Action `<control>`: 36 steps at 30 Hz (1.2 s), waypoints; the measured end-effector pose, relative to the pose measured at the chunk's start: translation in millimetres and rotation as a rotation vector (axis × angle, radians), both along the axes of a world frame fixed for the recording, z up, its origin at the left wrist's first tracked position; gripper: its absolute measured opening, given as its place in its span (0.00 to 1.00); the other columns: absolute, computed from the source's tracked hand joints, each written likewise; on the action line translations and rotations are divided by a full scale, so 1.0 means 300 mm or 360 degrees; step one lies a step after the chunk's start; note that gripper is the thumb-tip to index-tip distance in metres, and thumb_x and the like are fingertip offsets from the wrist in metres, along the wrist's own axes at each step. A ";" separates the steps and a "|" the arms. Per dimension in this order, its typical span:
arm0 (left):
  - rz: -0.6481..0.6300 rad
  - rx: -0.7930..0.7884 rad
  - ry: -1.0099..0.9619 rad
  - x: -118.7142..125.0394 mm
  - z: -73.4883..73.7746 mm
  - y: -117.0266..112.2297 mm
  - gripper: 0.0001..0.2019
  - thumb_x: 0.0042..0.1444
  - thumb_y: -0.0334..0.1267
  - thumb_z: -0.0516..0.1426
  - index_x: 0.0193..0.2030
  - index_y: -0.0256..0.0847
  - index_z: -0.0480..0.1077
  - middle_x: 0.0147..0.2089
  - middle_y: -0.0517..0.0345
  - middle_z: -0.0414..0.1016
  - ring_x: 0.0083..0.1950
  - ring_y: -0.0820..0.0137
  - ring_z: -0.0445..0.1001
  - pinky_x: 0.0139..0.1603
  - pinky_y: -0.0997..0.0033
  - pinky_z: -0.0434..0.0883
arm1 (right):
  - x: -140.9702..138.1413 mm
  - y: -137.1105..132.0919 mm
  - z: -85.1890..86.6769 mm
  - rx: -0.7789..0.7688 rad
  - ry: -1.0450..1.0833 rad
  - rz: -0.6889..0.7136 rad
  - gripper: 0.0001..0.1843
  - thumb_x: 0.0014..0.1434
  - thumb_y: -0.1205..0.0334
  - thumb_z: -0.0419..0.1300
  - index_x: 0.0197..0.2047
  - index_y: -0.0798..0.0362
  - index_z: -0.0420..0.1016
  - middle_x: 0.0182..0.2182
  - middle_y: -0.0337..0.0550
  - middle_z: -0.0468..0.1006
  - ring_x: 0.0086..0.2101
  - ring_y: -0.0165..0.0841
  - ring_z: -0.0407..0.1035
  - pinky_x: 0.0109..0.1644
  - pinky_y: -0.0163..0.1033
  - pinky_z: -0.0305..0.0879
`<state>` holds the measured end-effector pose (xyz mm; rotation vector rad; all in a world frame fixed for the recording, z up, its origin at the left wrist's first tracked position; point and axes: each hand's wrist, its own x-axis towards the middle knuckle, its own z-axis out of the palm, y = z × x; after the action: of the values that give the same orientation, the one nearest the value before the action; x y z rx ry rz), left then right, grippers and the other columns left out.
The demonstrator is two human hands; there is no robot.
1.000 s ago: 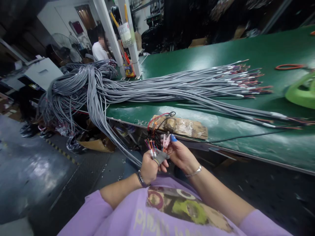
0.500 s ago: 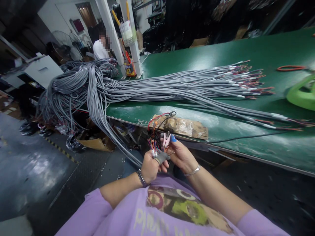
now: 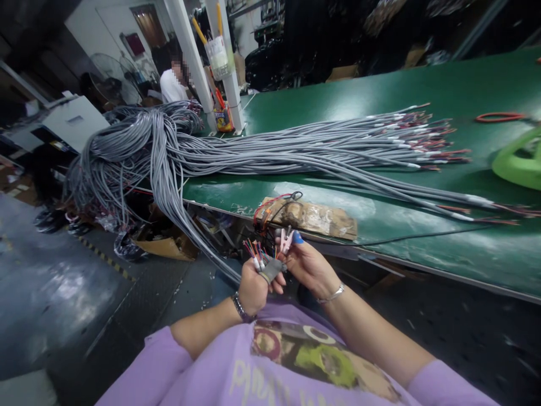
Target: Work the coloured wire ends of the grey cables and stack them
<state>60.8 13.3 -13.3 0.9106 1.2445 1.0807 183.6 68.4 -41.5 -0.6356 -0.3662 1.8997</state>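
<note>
My left hand (image 3: 254,286) is closed round the end of a bundle of grey cables (image 3: 198,239), a grey cover on its thumb. Coloured wire ends (image 3: 254,249) and white sleeves (image 3: 258,264) stick up out of that fist. My right hand (image 3: 311,266), a blue cover (image 3: 298,237) on one fingertip, grips a small pink clip (image 3: 286,241) just right of the wires. A few thin wires run between the two hands near the clip; whether the clip bites on one is too small to tell.
Many more grey cables (image 3: 274,148) lie along the green table (image 3: 422,242). At its front edge is a worn wooden block (image 3: 325,219) with red and black leads. A green plastic object (image 3: 522,160) sits right. A cardboard box (image 3: 164,248) is below; a person (image 3: 172,84) is behind.
My left hand has moved slightly left with the cable bundle, and its wire ends now lean further left, away from the clip. My right hand has barely moved and still holds the clip.
</note>
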 end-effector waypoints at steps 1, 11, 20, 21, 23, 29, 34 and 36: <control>0.0017 -0.0015 0.0007 0.004 0.002 0.004 0.25 0.43 0.61 0.62 0.21 0.39 0.66 0.16 0.59 0.71 0.13 0.78 0.64 0.14 0.78 0.54 | 0.000 0.001 -0.004 0.0014 0.0000 0.0004 0.11 0.49 0.54 0.71 0.33 0.50 0.80 0.30 0.40 0.82 0.26 0.30 0.72 0.30 0.35 0.72; -0.0049 -0.0102 0.0005 0.020 -0.010 0.012 0.21 0.44 0.56 0.62 0.24 0.39 0.66 0.16 0.61 0.70 0.13 0.78 0.65 0.14 0.79 0.52 | -0.004 0.007 -0.014 0.0025 -0.0020 0.0004 0.15 0.45 0.50 0.73 0.30 0.52 0.80 0.26 0.37 0.81 0.23 0.28 0.70 0.28 0.32 0.71; -0.0025 -0.0092 -0.0032 0.014 -0.003 0.001 0.23 0.42 0.59 0.63 0.21 0.38 0.65 0.16 0.60 0.70 0.12 0.78 0.65 0.13 0.79 0.52 | -0.009 -0.010 0.009 -0.0069 -0.0007 0.0069 0.14 0.49 0.51 0.71 0.32 0.52 0.79 0.25 0.37 0.79 0.23 0.27 0.69 0.28 0.32 0.68; -0.0027 -0.0092 -0.0033 0.012 -0.002 -0.002 0.24 0.42 0.59 0.63 0.22 0.38 0.66 0.16 0.60 0.70 0.12 0.78 0.65 0.13 0.79 0.53 | -0.007 -0.011 0.011 -0.0073 -0.0009 0.0086 0.15 0.49 0.50 0.70 0.32 0.52 0.79 0.25 0.37 0.79 0.23 0.28 0.68 0.28 0.33 0.68; -0.0036 -0.0093 -0.0023 0.007 -0.001 -0.007 0.25 0.41 0.61 0.63 0.21 0.38 0.66 0.16 0.60 0.70 0.12 0.77 0.65 0.13 0.79 0.53 | 0.001 -0.015 0.014 -0.0083 -0.0017 0.0106 0.17 0.48 0.47 0.70 0.32 0.51 0.79 0.26 0.37 0.80 0.23 0.28 0.69 0.29 0.33 0.68; -0.0093 -0.0062 0.0038 -0.014 0.003 -0.018 0.24 0.44 0.60 0.62 0.22 0.37 0.68 0.17 0.59 0.71 0.13 0.77 0.66 0.14 0.79 0.55 | 0.025 -0.060 0.052 0.0122 -0.0225 0.0415 0.24 0.40 0.41 0.72 0.30 0.53 0.76 0.24 0.39 0.77 0.23 0.29 0.68 0.27 0.35 0.63; -0.0133 -0.0073 0.0062 -0.020 -0.003 -0.023 0.22 0.44 0.57 0.63 0.23 0.38 0.67 0.17 0.59 0.71 0.14 0.77 0.66 0.15 0.78 0.57 | 0.015 -0.100 0.110 0.0315 -0.0519 0.0544 0.23 0.42 0.43 0.72 0.26 0.53 0.70 0.16 0.36 0.72 0.17 0.31 0.65 0.24 0.37 0.58; -0.0140 -0.0080 0.0058 -0.021 -0.009 -0.022 0.22 0.44 0.57 0.63 0.23 0.38 0.66 0.17 0.59 0.71 0.14 0.77 0.65 0.15 0.78 0.57 | 0.015 -0.102 0.115 0.0331 -0.0637 0.0482 0.23 0.41 0.42 0.72 0.25 0.53 0.70 0.15 0.36 0.72 0.17 0.30 0.64 0.25 0.37 0.58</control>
<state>54.5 6.8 -16.0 0.9419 1.2445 0.9633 188.0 37.8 -6.9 -0.8561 -0.9496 1.9760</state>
